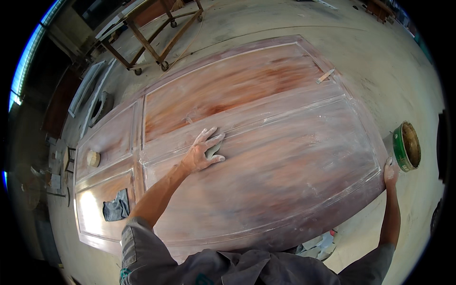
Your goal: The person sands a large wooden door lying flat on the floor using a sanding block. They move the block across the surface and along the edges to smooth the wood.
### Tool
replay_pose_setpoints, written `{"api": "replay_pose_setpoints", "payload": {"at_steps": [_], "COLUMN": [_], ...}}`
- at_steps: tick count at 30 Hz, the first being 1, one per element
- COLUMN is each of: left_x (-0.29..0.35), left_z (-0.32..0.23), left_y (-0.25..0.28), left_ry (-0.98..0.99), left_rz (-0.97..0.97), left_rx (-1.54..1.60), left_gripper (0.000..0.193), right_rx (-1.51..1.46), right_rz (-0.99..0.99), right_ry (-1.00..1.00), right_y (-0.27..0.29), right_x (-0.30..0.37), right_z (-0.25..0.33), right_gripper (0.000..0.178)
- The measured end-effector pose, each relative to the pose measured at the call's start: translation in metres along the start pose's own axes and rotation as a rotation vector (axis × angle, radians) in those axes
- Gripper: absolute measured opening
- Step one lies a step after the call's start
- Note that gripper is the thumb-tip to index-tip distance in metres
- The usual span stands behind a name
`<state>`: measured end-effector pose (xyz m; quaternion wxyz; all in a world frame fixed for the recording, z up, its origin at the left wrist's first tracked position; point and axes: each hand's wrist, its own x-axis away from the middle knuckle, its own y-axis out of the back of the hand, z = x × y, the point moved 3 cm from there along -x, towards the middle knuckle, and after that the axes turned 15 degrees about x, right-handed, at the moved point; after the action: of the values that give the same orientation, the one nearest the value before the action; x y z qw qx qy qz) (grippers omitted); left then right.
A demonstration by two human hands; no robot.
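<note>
A large wooden door with recessed panels lies flat before me, its reddish-brown surface smeared with whitish dust. My left hand, dusty at the fingers, rests near the middle rail. A grey-green piece of sandpaper shows between its thumb and fingers, pressed to the wood; the palm hides the rest. At the door's right edge my right hand is closed on the rim, its fingertips partly hidden. Close by that hand stands an open green can, brownish inside.
A scraper lies at the door's far right corner. On the left panels are a dark cloth and a pale round block. Beyond stand a wheeled wooden frame and a tyre. Crumpled sheets lie below the near edge.
</note>
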<state>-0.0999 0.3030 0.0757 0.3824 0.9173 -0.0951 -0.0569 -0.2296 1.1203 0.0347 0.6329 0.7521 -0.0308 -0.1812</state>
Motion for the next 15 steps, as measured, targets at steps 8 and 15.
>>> {"api": "replay_pose_setpoints", "payload": {"at_steps": [8, 15], "left_x": [-0.050, -0.184], "left_z": [-0.013, -0.099], "left_y": [-0.020, -0.107], "left_ry": [-0.153, -0.330], "left_rz": [0.017, 0.107], "left_rx": [-0.055, -0.137], "left_gripper": [0.043, 0.046], "right_rx": [0.011, -0.059], "right_rz": [-0.029, -0.071], "right_ry": [-0.015, -0.006], "right_y": [0.007, 0.026], "right_x": [0.013, 0.014], "right_z": [0.000, 0.027], "right_gripper": [0.048, 0.046]}}
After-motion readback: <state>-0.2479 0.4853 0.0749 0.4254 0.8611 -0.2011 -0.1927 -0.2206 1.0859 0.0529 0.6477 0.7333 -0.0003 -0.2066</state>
